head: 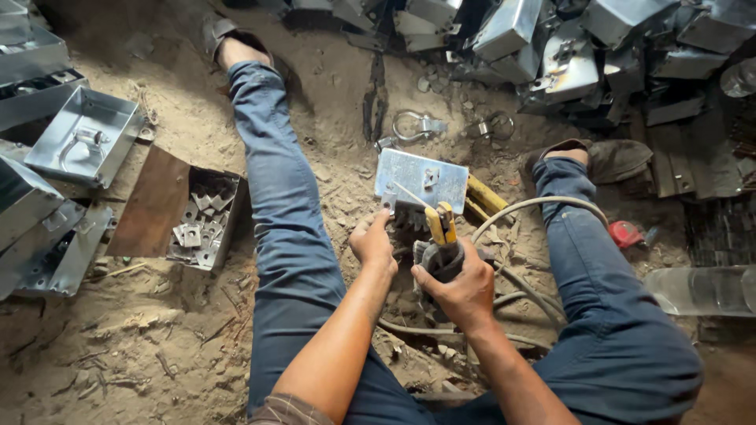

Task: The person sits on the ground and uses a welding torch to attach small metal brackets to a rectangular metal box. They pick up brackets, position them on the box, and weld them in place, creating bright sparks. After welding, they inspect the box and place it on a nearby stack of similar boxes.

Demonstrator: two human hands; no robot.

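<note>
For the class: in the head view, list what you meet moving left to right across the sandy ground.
Open metal tray → cardboard box of small brackets → left hand → right hand on the welding holder → red object → clear plastic bottle.

Daylight falls unevenly: the sandy ground (331, 102) at the far middle is brightly lit, while the left near corner and far left lie in soft shadow. Glare whitens the stacked metal boxes (567, 47) at the far right. Focus is fairly sharp centrally; edges bend with wide-angle distortion and the corners soften.
</note>
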